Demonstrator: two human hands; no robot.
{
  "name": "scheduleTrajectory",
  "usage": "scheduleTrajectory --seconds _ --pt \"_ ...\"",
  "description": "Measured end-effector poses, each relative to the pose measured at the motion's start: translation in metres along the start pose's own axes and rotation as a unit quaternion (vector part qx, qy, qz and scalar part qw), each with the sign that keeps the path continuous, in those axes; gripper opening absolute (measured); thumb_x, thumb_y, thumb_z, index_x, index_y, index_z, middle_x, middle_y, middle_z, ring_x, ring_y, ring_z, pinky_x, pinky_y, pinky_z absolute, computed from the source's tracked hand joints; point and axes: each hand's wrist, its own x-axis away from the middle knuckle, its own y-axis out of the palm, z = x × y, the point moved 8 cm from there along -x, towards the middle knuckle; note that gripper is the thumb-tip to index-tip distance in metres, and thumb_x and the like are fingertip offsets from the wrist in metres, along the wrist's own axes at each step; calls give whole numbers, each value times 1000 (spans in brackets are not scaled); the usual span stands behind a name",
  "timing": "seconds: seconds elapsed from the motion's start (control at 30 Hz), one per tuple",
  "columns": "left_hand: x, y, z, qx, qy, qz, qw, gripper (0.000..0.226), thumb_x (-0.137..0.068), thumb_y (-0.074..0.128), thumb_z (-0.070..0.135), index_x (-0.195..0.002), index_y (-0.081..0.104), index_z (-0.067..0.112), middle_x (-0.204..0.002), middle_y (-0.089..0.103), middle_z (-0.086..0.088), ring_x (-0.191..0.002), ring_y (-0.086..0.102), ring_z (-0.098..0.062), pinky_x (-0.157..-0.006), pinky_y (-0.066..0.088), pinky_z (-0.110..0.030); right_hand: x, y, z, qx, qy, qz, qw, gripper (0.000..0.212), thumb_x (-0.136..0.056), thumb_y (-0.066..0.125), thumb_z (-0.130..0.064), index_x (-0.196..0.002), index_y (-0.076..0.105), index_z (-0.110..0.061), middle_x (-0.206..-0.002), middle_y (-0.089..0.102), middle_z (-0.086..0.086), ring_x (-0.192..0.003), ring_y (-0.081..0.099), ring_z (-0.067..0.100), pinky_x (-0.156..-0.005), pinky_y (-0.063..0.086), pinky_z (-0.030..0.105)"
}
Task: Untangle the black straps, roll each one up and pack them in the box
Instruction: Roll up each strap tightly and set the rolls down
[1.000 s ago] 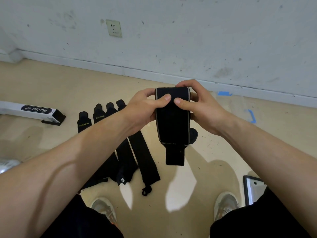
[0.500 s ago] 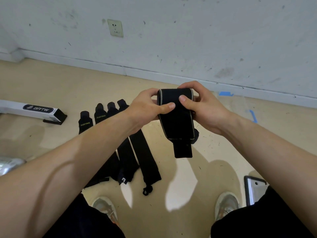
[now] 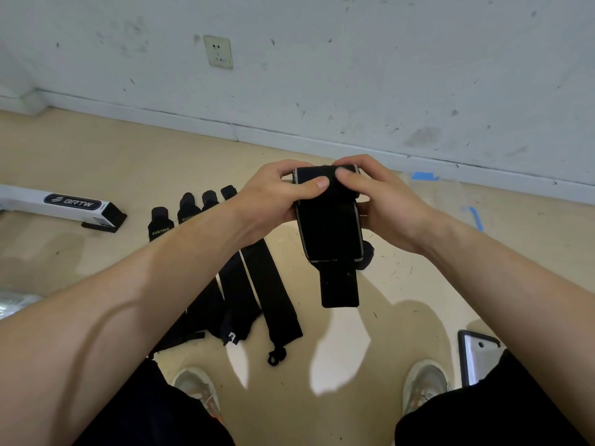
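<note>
Down on the tan floor (image 3: 402,317) the other black straps (image 3: 257,284) are lying unrolled near the white box (image 3: 69,206), while the left hand (image 3: 273,197) and right hand (image 3: 383,204) are gripping one half-rolled strap (image 3: 330,233) in mid-air, so most work is seemingly remaining.

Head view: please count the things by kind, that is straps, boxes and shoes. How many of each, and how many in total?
held strap, gripped by left hand and right hand: 1
floor straps: 4
box: 1
shoes: 2
Total: 8
A dark lump behind the held strap is too hidden to count.
</note>
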Motion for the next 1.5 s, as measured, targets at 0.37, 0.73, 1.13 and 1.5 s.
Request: scheduleTrajectory --seconds 0.37,0.73,1.13,1.5 --pt "2 5 -11 29 -33 -16 999 44 -95 72 26 -131 63 3 -123 72 -16 -110 73 -27 -86 61 -31 1 -4 -4 -8 -30 35 999 20 -100 62 -18 -120 61 -17 -99 66 18 -87 70 28 -70 56 33" --pt "2 3 -17 41 -57 -8 998 50 -91 74 12 -138 58 7 -127 69 -20 -110 73 -30 -83 62 -33 1 -8 -4 45 -40 30 998 28 -95 67 -5 -112 60 -25 -122 58 24 -103 67 38 -76 57 30" --pt "5 7 -12 44 -40 4 998 37 -96 70 21 -129 64 6 -113 72 -11 -97 74 -23 -71 59 -28 1 -5 -7 61 -30 5 998 33 -76 76 -2 -98 64 -23 -109 60 24 -88 66 32 -72 55 29" --pt "-1 -2 -4 6 15 13 1000 50 -87 77 5 -132 57 14 -111 68 -21 -103 72 -39 -81 61 -40 3 3 10 -1 42 4 999 25 -102 59 -31 -120 59 -13 -93 67 5 -80 72 25 -75 59 37"
